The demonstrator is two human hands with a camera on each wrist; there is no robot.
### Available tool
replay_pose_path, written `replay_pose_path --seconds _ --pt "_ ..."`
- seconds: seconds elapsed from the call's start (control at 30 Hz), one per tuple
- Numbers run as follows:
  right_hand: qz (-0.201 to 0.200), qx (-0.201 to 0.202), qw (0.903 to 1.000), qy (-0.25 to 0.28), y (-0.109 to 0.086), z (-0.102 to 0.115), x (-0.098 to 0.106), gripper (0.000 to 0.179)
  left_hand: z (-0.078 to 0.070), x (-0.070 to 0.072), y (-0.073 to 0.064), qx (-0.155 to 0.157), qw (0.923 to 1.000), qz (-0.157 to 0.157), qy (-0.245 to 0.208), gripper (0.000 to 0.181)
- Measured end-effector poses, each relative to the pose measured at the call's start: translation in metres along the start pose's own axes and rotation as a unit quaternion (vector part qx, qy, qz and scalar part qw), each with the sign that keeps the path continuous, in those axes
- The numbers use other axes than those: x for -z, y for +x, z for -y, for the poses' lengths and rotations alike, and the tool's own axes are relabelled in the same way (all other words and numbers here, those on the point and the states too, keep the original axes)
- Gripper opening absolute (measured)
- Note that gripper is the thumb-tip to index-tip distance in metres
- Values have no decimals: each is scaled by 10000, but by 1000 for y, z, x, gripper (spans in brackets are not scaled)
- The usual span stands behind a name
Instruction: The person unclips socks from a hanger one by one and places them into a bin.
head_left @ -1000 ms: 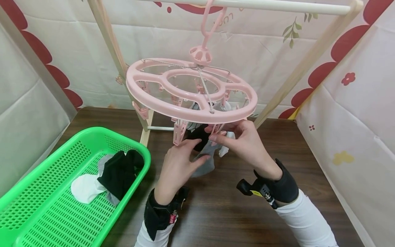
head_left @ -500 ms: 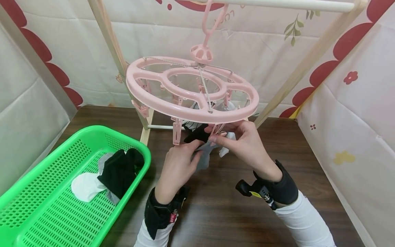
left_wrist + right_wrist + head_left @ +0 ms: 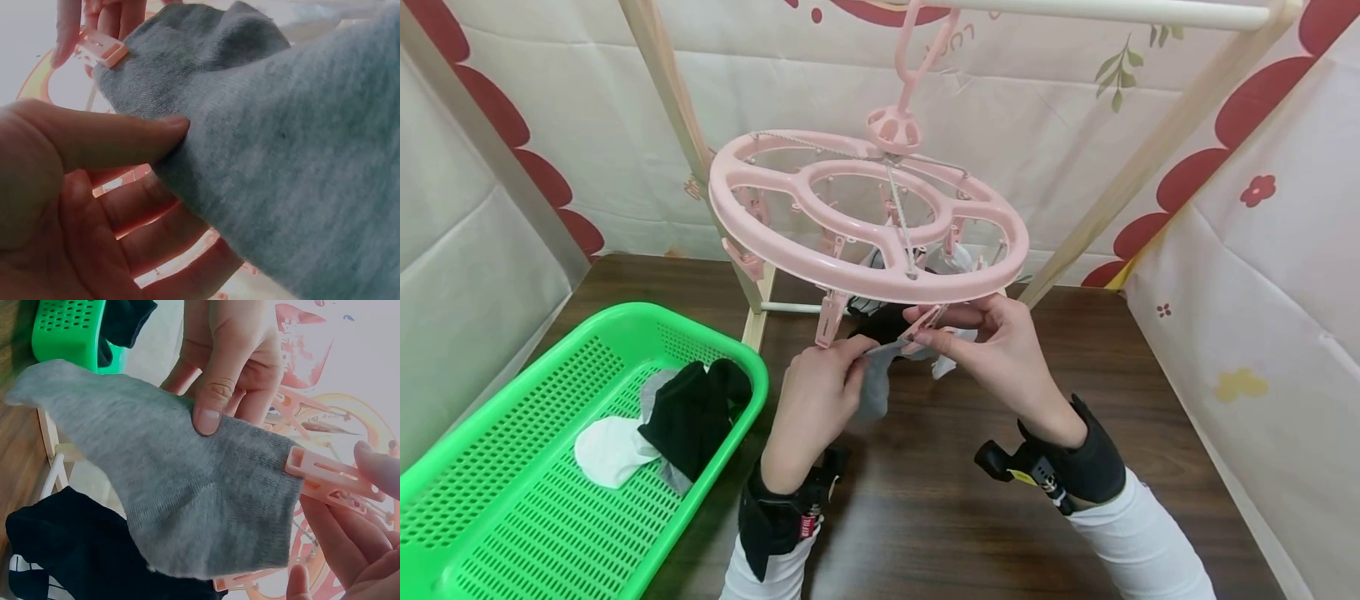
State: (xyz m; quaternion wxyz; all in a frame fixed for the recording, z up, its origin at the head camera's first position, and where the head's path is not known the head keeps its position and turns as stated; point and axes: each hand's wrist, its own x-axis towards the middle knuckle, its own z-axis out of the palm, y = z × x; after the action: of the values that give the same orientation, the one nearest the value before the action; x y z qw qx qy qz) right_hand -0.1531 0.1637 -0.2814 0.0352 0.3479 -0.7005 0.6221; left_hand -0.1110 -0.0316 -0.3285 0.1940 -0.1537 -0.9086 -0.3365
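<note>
Head view: we see the grey sock (image 3: pixel 874 387) small and partly hidden, hanging between both hands below the near edge of the pink round hanger (image 3: pixel 917 289). Its toe end droops under the left hand (image 3: pixel 808 400), which pinches the sock near its top edge. The right hand (image 3: pixel 1000 350) has thumb and fingers narrowed on a pink clip (image 3: pixel 925 327) at the sock's other end. Black cloth and a white piece show just behind. Off to the left we have a green basket (image 3: pixel 550 525) on the brown table (image 3: pixel 925 508), with a black garment (image 3: pixel 688 412) and a white garment (image 3: pixel 613 450) bunched inside.

Left wrist view: we get the sock close up, plain mottled grey knit, soft, slightly rumpled toward the top. Left thumb lies on its face, fingers behind. The clip sits at the far corner; the other hand's fingers are beside it.

Right wrist view: we see most of the sock, side on: fine-ribbed cuff to the right, rounded heel low, toe upper left. The left thumb presses just short of the cuff. The clip overlaps the cuff's upper corner, right thumb and fingers around its handles; we can't tell whether it has clamped. A dark sock (image 3: pixel 75 544) hangs below.
</note>
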Motion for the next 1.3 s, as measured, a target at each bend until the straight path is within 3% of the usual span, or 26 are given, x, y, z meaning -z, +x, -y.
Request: replay_pose_path --seconds 0.23,0.57,0.77,1.0,1.17,1.3 --pt "-251 8 9997 -26 -1 -3 -1 31 7 3 -1 150 9998 -96 111 14" --pt "-426 -138 9989 159 -5 0 3 34 29 18 -4 630 9956 -675 -160 20" --pt "-604 13 9981 124 -9 -1 1 36 38 31 -10 1009 9891 -1072 -67 24" --pt "-1007 284 9938 381 -12 1 3 34 39 46 -16 1598 9749 -1551 -72 25" --pt "-1025 448 9915 662 -12 0 4 35 41 59 -24 1918 9593 -2073 -61 27" --pt "-1028 404 9921 597 -13 -1 4 31 44 70 -31 2126 9458 -2453 -109 28"
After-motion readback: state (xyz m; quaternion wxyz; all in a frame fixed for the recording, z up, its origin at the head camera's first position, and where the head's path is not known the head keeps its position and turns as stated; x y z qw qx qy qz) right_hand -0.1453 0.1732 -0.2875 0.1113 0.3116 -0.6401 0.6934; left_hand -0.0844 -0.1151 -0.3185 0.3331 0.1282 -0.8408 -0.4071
